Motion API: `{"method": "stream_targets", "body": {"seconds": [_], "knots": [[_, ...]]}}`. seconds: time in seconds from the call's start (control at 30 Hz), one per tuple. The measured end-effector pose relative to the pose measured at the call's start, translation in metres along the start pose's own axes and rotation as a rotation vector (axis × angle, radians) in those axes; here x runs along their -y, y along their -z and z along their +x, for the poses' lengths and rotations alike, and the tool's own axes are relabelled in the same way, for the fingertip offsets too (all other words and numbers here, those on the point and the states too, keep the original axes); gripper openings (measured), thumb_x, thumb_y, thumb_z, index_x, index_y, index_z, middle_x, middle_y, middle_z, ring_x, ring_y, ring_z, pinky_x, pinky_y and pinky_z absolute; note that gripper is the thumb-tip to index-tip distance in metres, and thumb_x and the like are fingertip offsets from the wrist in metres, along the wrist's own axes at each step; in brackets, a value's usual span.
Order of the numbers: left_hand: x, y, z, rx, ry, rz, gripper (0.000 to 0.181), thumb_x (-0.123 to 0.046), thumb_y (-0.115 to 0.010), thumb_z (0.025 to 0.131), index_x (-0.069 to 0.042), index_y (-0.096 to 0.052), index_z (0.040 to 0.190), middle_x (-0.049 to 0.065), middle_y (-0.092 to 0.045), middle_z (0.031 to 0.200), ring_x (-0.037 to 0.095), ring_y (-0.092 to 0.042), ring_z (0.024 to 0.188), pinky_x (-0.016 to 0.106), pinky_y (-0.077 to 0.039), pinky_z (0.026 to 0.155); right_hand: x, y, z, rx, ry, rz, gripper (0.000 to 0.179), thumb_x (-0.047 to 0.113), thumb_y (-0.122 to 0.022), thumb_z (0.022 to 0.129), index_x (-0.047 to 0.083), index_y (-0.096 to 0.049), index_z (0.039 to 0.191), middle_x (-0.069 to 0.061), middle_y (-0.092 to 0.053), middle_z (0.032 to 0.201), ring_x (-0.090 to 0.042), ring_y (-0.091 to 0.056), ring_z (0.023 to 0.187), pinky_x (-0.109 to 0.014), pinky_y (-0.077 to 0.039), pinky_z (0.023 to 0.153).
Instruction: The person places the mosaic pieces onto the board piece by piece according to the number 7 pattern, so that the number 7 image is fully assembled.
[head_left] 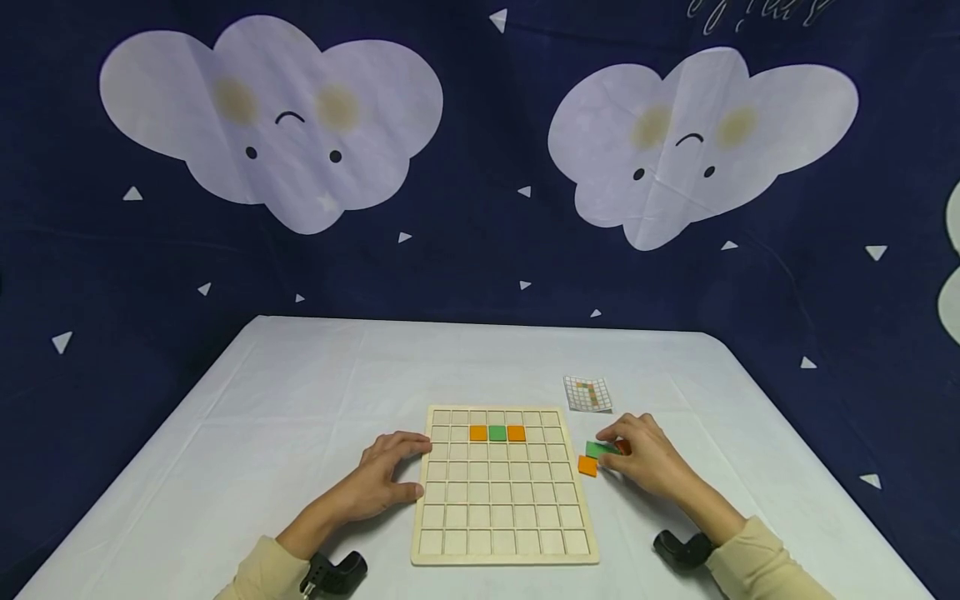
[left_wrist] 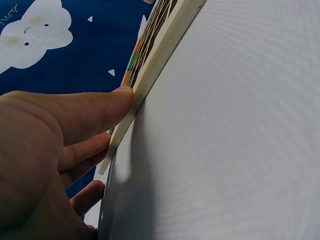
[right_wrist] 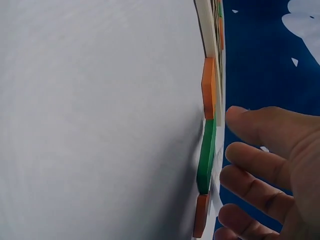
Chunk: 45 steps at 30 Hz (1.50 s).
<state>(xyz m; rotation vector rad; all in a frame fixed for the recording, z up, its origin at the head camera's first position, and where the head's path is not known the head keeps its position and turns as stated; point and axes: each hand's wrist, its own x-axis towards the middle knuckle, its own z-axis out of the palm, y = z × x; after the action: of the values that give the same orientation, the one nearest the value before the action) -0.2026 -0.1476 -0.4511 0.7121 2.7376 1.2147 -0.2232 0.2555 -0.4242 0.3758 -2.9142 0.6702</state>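
A pale wooden grid board (head_left: 489, 494) lies on the table, with an orange tile (head_left: 478, 433), a green tile (head_left: 497, 433) and another orange tile (head_left: 516, 433) side by side in an upper row. My left hand (head_left: 378, 475) rests its thumb and fingertips along the board's left edge. To the right of the board, my right hand (head_left: 647, 456) hovers over loose tiles with its fingers loosely bent and nothing in them. Below it are a loose orange tile (right_wrist: 208, 87), green pieces (right_wrist: 206, 155) and a partly hidden orange piece (right_wrist: 201, 215).
A small printed card (head_left: 588, 395) showing a coloured grid pattern lies beyond the board's upper right corner. White cloth covers the table (head_left: 247, 450). Behind its far edge hangs a dark blue curtain (head_left: 480, 250) with clouds and triangles.
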Motion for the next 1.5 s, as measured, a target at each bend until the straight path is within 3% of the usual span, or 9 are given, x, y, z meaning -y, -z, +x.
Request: {"method": "stream_targets", "body": {"seconds": [0.83,1.5], "knots": [[-0.0003,0.0001,0.0,0.006,0.011,-0.008,0.055,-0.02,-0.074,0.078,-0.008,-0.055,0.128,0.006,-0.048,0.138,0.032,-0.034,0.131,0.06,-0.014,0.107,-0.0078,-0.0082,0.0059,-0.019,0.049,-0.047,0.022,0.021,-0.078,0.071,0.016,-0.072,0.092,0.004,-0.061,0.09,-0.015,-0.041,0.085,-0.03,-0.03,0.073],[0.0005,0.0,0.0003,0.005,0.0,-0.002,0.055,-0.02,-0.074,0.078,-0.007,-0.055,0.128,0.005,-0.048,0.138,0.032,-0.034,0.131,0.06,-0.014,0.107,-0.0071,-0.0102,0.005,-0.038,0.03,-0.061,0.017,0.021,-0.078,0.072,0.017,-0.071,0.088,0.005,-0.062,0.089,-0.014,-0.042,0.083,-0.03,-0.032,0.072]]}}
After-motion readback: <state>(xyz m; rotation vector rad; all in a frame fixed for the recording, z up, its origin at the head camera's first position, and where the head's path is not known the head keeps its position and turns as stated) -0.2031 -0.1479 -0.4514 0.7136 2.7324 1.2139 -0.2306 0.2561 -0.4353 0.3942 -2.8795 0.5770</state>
